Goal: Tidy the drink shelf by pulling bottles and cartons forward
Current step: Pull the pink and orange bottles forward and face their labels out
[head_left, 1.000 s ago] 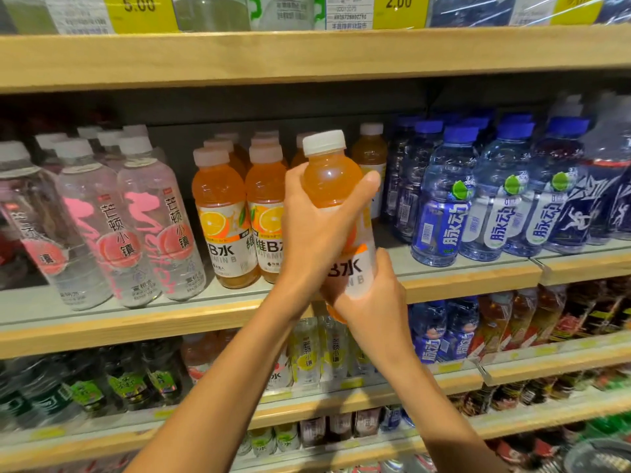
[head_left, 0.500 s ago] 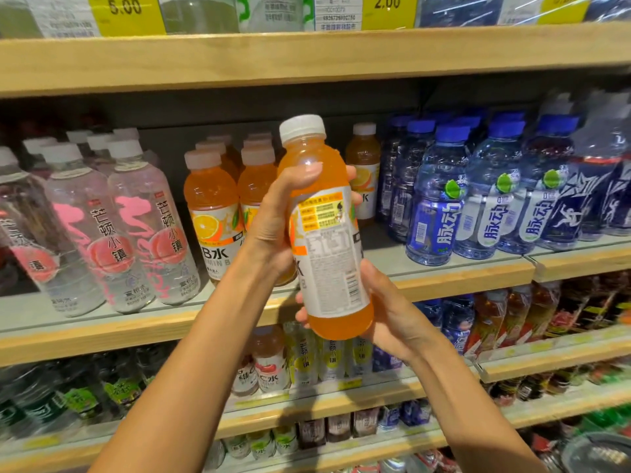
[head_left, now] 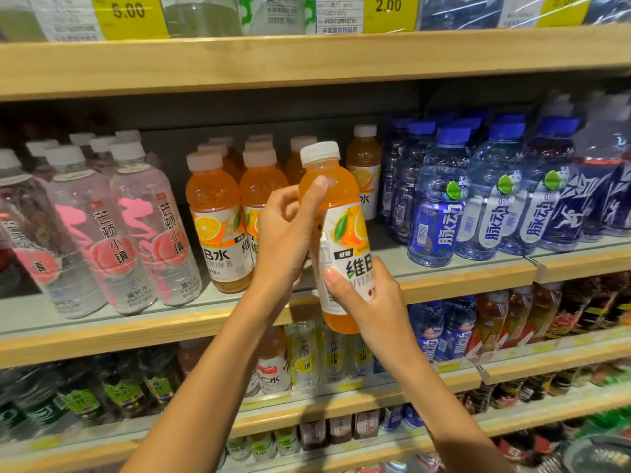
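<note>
I hold an orange vitamin drink bottle (head_left: pixel 336 206) with a white cap upright in front of the middle shelf (head_left: pixel 136 327). My left hand (head_left: pixel 285 240) grips its upper body from the left, thumb on the shoulder. Around its lower label my right hand (head_left: pixel 367 302) curls from the right. The label's front faces me. Two more orange bottles (head_left: pixel 218 223) stand at the shelf front to the left, several others behind them.
Clear bottles with pink labels (head_left: pixel 150 227) fill the shelf's left part, blue-capped water bottles (head_left: pixel 440 206) its right. A gap lies on the shelf behind the held bottle. Lower shelves (head_left: pixel 341 409) carry small drinks. Yellow price tags (head_left: pixel 128 15) hang on the shelf above.
The bottle was turned in my hands: its back label faced me half a second ago, now the front shows. It sits a little lower and more to the right.
</note>
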Action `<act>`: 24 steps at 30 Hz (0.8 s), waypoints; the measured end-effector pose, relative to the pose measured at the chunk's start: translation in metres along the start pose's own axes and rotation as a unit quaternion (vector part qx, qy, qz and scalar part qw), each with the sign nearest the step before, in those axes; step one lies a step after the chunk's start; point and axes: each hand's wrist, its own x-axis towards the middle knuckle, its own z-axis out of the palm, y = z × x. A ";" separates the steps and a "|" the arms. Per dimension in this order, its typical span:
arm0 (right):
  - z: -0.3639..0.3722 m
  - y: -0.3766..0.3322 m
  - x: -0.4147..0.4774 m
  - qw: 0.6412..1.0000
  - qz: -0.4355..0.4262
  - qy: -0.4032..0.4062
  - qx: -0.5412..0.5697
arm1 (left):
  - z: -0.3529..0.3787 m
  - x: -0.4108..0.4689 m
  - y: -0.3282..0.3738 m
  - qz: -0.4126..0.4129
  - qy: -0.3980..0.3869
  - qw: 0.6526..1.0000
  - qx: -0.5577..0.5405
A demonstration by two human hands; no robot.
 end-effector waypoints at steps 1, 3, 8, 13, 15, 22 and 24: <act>0.001 0.001 -0.001 0.999 -0.007 0.022 -0.031 | 0.004 -0.002 -0.001 -0.001 0.012 1.000 -0.003; 0.005 0.004 -0.002 0.994 -0.017 0.052 -0.099 | 0.014 -0.005 -0.001 -0.006 0.041 0.999 0.003; 0.010 0.007 -0.010 0.987 -0.030 0.046 -0.150 | 0.025 -0.002 0.001 0.002 0.115 0.993 -0.034; -0.017 -0.002 0.003 0.983 0.050 -0.141 0.106 | 0.012 0.007 0.007 -0.070 -0.027 0.984 -0.161; -0.028 -0.007 0.009 0.949 0.109 -0.214 0.205 | 0.004 0.012 0.010 -0.122 -0.147 0.952 -0.238; -0.022 -0.016 0.013 0.942 0.093 -0.287 0.149 | -0.001 0.022 0.005 -0.137 -0.388 0.847 -0.336; -0.018 -0.016 0.011 0.955 0.068 -0.258 0.131 | -0.002 0.022 0.000 -0.136 -0.388 0.852 -0.325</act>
